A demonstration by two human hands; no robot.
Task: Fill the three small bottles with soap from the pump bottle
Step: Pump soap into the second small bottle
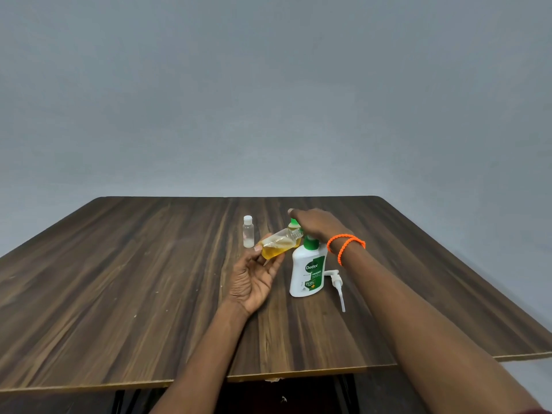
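On a dark wood-grain surface set against a plain grey wall, a person works with both bare hands. The left hand lies palm up, and its grip is curled around a small clear bottle held tilted, mouth pointing up and to the right; the bottle has no cap on and is partly filled with yellow soap. The right hand reaches over from the right, with two orange bracelets at the wrist. It hovers at the mouth of the tilted bottle and over a green-topped item behind it, which is mostly hidden; whether the right grip is closed on anything cannot be told from this angle. Just below the right wrist stands the white pump bottle with a green label and green neck, upright on the surface, with its pump removed. The white pump head with its long tube lies flat on the surface just beside the bottle's right side. To the left of the held bottle, a second small clear bottle with a white cap stands upright on the surface, apart from both hands, and looks empty of yellow soap.
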